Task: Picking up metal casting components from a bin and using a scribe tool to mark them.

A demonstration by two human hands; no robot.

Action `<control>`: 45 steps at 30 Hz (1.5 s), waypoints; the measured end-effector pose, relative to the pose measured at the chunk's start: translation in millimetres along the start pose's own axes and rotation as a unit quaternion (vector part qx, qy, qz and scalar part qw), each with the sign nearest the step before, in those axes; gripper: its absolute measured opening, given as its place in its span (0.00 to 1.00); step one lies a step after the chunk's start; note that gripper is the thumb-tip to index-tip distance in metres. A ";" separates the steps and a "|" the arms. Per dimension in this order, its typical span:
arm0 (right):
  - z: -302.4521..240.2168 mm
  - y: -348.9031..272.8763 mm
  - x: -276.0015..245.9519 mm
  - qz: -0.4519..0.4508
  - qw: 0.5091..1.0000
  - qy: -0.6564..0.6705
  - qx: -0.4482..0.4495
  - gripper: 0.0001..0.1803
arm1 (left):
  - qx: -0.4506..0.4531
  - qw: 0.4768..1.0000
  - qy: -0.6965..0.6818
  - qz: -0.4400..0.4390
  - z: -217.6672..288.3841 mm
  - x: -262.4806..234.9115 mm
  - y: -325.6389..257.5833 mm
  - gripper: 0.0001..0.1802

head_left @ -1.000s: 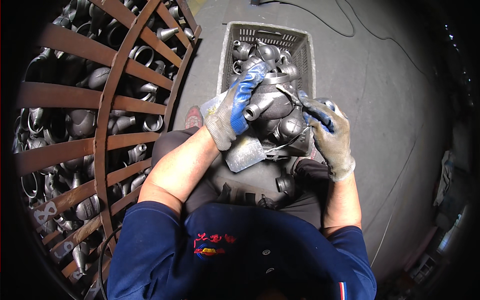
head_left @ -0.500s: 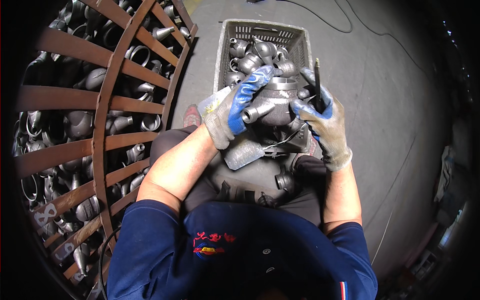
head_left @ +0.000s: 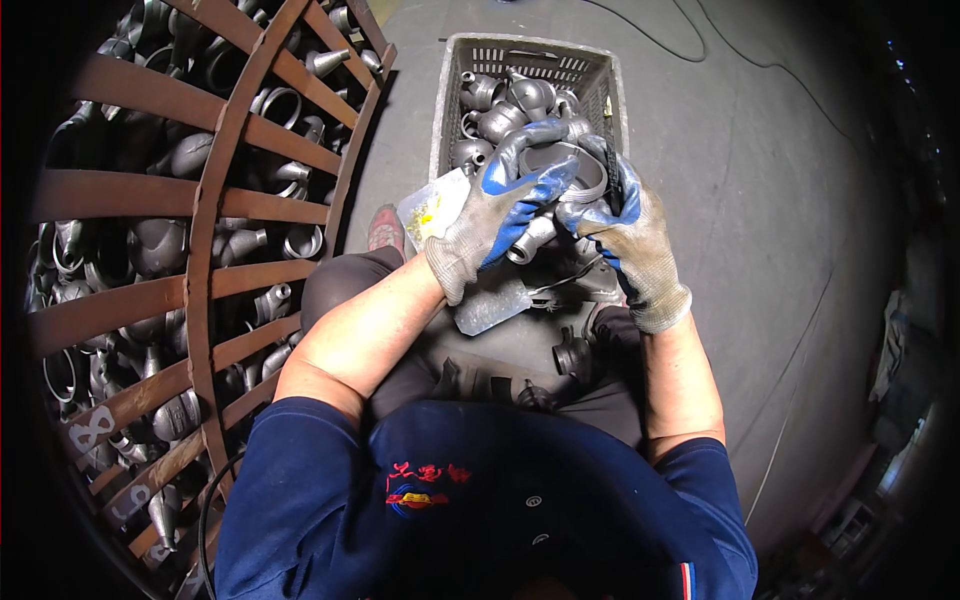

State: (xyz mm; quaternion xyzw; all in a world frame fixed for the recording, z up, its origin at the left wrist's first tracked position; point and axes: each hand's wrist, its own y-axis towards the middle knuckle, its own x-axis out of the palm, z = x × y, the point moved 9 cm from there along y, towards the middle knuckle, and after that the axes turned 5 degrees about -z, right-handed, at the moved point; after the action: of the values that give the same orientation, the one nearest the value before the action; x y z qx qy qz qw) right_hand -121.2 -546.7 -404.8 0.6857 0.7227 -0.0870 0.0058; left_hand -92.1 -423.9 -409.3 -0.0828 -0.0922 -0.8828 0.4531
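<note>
Between my gloved hands is a dark grey metal casting (head_left: pixel 537 236) with a round ribbed mouth and a short side spout. My left hand (head_left: pixel 478 222) curls over its mouth from the left, thumb and fingers gripping the rim. On the other side my right hand (head_left: pixel 632 228) presses its fingertips to the body. A dark thin stick-like tool is also in the right hand, mostly hidden by the fingers. Under the casting, a plastic crate (head_left: pixel 439 125) holds several similar castings (head_left: pixel 500 122).
A brown metal-strip cage (head_left: pixel 207 205) full of similar castings stands at the left. A clear tray (head_left: pixel 438 212) with yellow bits and a pale translucent piece (head_left: pixel 492 306) sit by the crate's near end. Another casting (head_left: pixel 572 355) lies between my legs. Black cables (head_left: pixel 690 55) cross the far floor.
The casting has been tipped so its mouth faces up toward me and its spout points nearer. My left fingers have moved across the mouth. The stick-like tool has turned and shows less.
</note>
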 end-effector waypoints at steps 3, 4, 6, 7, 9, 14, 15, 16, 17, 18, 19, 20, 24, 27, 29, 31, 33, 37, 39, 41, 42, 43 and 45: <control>5.6 1.6 -1.4 -0.043 0.999 0.000 0.013 0.31 | 0.171 0.963 0.200 -0.057 25.9 5.0 -6.9 0.24; 2.6 1.0 -2.5 -0.043 0.999 0.001 0.012 0.31 | 0.191 0.949 0.245 -0.061 31.0 6.2 -11.0 0.26; 0.4 -1.7 2.3 -0.063 0.977 0.200 0.050 0.29 | 0.158 0.942 0.291 -0.063 23.7 3.4 -10.3 0.26; 0.3 -3.1 1.6 -0.062 0.977 0.199 0.050 0.29 | 0.124 0.931 0.336 -0.065 16.6 2.5 -8.2 0.26; 0.7 -4.7 -0.8 -0.055 0.967 0.246 0.045 0.29 | 0.146 0.938 0.309 -0.065 20.9 5.0 -6.8 0.25; 11.5 -4.4 -5.2 -0.032 0.993 0.103 0.039 0.32 | 0.179 0.933 0.303 -0.069 31.7 12.3 -9.3 0.24; 13.7 -3.9 -6.8 -0.012 0.996 0.079 0.034 0.32 | 0.178 0.934 0.302 -0.070 29.6 11.7 -9.2 0.24; 15.1 -3.3 -5.7 -0.012 0.996 0.078 0.036 0.32 | 0.163 0.939 0.299 -0.055 24.5 7.4 -8.5 0.24; 12.0 -4.0 -6.7 -0.010 0.998 0.055 0.033 0.31 | 0.151 0.941 0.299 -0.043 23.4 5.6 -7.4 0.24; 8.9 -4.8 -8.0 -0.007 0.999 0.033 0.030 0.30 | 0.168 0.930 0.325 -0.042 27.3 8.7 -7.3 0.25; 5.3 -5.8 -10.0 -0.005 1.000 0.010 0.027 0.28 | 0.171 0.928 0.327 -0.045 30.8 9.3 -5.8 0.25; 2.7 -5.7 -9.7 -0.006 1.000 0.011 0.029 0.28 | 0.169 0.921 0.346 -0.065 34.3 11.3 -4.8 0.25; 1.6 -10.0 -14.1 -0.021 0.984 0.168 0.047 0.28 | 0.136 0.956 0.247 -0.077 21.1 6.9 -3.9 0.27; -5.9 -17.5 -21.6 -0.003 0.982 0.184 0.034 0.26 | 0.091 0.983 0.141 -0.077 11.4 3.5 -4.2 0.30; -5.2 -20.8 -27.2 0.033 0.978 0.195 0.059 0.25 | 0.101 0.984 0.128 -0.076 3.0 0.8 -5.9 0.32; -4.4 -23.0 -28.0 0.040 0.978 0.196 0.056 0.24 | 0.116 0.987 0.089 -0.059 2.3 -1.3 -6.1 0.33; -12.5 -21.2 -28.6 0.039 0.989 0.145 -0.001 0.24 | 0.099 0.994 0.010 -0.051 -12.4 -4.8 -7.8 0.33; -16.8 -30.3 -30.1 0.048 0.993 0.103 0.022 0.24 | 0.102 0.991 -0.075 -0.046 -14.0 -10.0 -10.4 0.33; -2.6 -32.8 -27.8 0.041 0.983 0.158 0.086 0.24 | 0.109 0.992 -0.036 -0.054 3.0 -9.5 -6.5 0.32; 11.5 -28.0 -24.1 0.057 0.978 0.179 0.088 0.25 | 0.116 0.991 0.001 -0.062 16.1 -6.9 -2.9 0.31; 19.7 -24.4 -15.5 0.055 0.967 0.226 0.106 0.25 | 0.077 0.985 -0.149 -0.050 11.1 -7.5 1.5 0.29; 24.1 -22.5 -10.5 0.054 0.953 0.271 0.122 0.25 | 0.035 0.954 -0.295 -0.038 4.2 -5.6 5.1 0.28; 28.8 -28.3 -8.8 0.017 0.940 0.302 0.156 0.25 | 0.114 0.989 -0.093 -0.022 20.0 -1.0 6.4 0.27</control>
State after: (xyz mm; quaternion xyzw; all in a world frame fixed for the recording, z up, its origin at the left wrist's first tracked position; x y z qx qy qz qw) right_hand -151.9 -560.6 -428.7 0.6844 0.6559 0.0123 -0.3183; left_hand -85.1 -422.1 -389.6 -0.1106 -0.2362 -0.8646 0.4295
